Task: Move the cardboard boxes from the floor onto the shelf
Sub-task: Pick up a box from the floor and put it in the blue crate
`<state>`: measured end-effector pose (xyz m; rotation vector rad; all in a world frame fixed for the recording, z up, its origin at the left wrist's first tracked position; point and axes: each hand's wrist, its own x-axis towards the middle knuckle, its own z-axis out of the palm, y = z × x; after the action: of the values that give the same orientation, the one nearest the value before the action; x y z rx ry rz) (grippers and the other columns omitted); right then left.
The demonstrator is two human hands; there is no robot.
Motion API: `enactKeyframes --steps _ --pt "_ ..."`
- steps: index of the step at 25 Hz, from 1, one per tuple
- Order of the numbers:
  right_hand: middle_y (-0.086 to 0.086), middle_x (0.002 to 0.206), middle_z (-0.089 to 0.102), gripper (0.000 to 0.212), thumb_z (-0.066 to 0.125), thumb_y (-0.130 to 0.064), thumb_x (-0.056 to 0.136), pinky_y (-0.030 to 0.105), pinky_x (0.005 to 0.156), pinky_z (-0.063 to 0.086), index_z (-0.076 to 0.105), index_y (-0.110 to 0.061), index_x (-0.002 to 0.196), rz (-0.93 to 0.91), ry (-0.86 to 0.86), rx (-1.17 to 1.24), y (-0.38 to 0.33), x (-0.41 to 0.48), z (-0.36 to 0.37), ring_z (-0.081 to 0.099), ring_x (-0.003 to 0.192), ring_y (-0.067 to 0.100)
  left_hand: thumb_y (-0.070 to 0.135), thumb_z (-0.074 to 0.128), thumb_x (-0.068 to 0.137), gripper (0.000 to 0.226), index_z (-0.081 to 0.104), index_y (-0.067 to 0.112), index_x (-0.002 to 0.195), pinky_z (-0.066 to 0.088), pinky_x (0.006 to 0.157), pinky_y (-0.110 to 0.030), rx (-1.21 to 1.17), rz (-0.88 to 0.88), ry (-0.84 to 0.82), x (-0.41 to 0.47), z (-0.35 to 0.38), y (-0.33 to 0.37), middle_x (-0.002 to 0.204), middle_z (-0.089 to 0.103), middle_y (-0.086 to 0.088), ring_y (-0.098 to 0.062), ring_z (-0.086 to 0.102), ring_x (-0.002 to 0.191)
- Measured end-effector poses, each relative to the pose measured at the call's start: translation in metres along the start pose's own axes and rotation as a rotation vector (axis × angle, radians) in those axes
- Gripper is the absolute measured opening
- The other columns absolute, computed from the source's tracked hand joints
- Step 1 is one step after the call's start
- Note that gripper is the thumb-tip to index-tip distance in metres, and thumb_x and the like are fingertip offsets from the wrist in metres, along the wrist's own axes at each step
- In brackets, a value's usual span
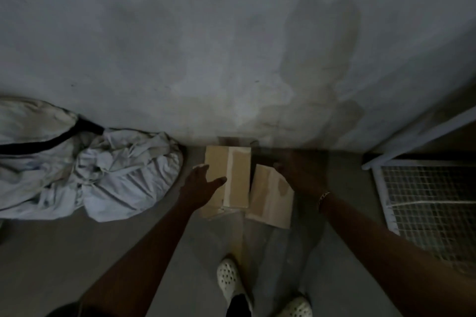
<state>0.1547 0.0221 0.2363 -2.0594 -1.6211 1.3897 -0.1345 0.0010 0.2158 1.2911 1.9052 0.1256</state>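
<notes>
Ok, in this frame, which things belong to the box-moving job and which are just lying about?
Job: left cardboard box, touched by the left hand; right cardboard box, partly hidden by the right hand; white wire rack, possibly the shelf.
Lying about: crumpled white cloth bundle beside the wall.

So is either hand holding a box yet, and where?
Not clearly. The left hand lies open on the left edge of the taller box; the right hand is blurred over the lower box, grip unclear.
</notes>
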Motion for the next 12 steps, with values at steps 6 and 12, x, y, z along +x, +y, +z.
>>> enactKeyframes --steps 6,12 --pt "0.005 0.166 0.026 0.078 0.051 -0.062 0.096 0.04 0.118 0.028 0.022 -0.026 0.16 0.264 -0.132 0.227 0.057 0.087 0.114 0.032 0.148 0.029 0.065 0.066 0.087 0.091 0.037 0.015 0.157 0.03 0.121 -0.048 -0.071 -0.186 -0.079 0.088 0.06 -0.103 0.163 0.034 -0.013 -0.032 0.036 0.148" --pt "0.006 0.164 0.03 0.077 0.05 -0.057 0.1 0.041 0.117 0.031 0.02 -0.022 0.162 0.374 -0.162 0.403 0.113 0.183 0.215 0.036 0.145 0.03 0.035 0.065 0.098 0.07 0.037 0.006 0.155 0.035 0.112 -0.037 -0.27 -0.264 -0.07 0.171 0.106 -0.149 0.159 0.039 -0.015 -0.032 0.041 0.144"
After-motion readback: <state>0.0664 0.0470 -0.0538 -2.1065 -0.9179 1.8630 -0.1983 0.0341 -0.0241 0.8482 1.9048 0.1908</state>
